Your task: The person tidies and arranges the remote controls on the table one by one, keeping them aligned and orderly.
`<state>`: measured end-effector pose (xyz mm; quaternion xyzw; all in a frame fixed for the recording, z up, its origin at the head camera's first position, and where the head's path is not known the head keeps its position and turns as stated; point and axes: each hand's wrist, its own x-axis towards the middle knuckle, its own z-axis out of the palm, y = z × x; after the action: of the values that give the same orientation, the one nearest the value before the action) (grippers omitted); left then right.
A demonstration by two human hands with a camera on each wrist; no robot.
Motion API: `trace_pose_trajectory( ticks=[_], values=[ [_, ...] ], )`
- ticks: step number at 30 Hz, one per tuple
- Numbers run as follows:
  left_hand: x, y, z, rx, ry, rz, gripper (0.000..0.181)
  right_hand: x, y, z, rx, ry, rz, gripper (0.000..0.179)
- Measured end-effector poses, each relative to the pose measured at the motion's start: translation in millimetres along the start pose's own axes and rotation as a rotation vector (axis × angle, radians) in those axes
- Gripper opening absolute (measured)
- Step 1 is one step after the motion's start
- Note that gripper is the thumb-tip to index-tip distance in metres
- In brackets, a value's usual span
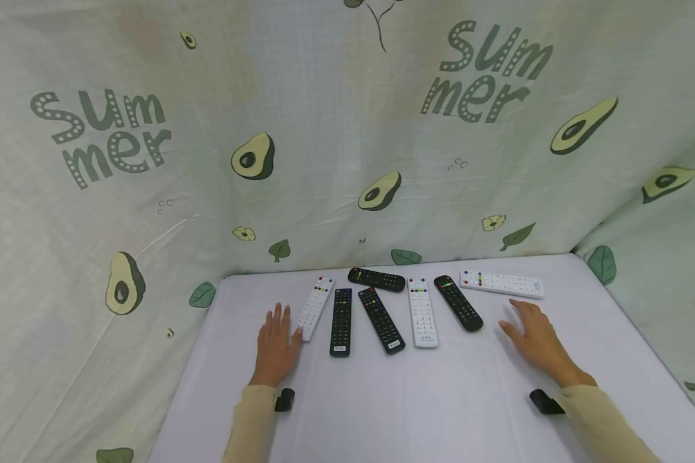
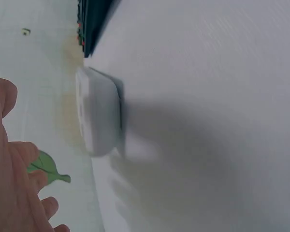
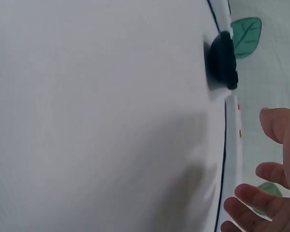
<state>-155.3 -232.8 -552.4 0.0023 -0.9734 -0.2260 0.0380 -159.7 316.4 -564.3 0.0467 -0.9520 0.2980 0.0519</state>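
Observation:
My left hand is held just above the table with fingers straight, beside the near end of a tilted white remote control. The left wrist view shows a gap between the fingers and that remote's rounded end. On the right, my other hand hovers with loosely bent fingers and holds nothing. Nearest to it are a white remote control lying crosswise and a slanted black remote control. In the right wrist view the black remote's end sits apart from the thumb.
Between the hands lie a black remote, a slanted black remote, a white remote and, behind them, a crosswise black remote. A white cloth covers the table. Avocado-print fabric hangs at the back and sides.

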Motion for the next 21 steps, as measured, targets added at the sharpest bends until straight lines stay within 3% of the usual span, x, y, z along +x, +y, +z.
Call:
trace_pose_trajectory(
  ticks=[7,21],
  values=[
    [3.4,23.2,4.6,0.006,0.035,0.051,0.068,0.2,-25.0,12.6,0.126,-0.001,-0.011,0.053],
    [6.2,67.8,18.4,-0.056,0.018,0.170,0.065,8.9,-47.1,28.2,0.190,-0.004,0.051,0.043]
  ],
)
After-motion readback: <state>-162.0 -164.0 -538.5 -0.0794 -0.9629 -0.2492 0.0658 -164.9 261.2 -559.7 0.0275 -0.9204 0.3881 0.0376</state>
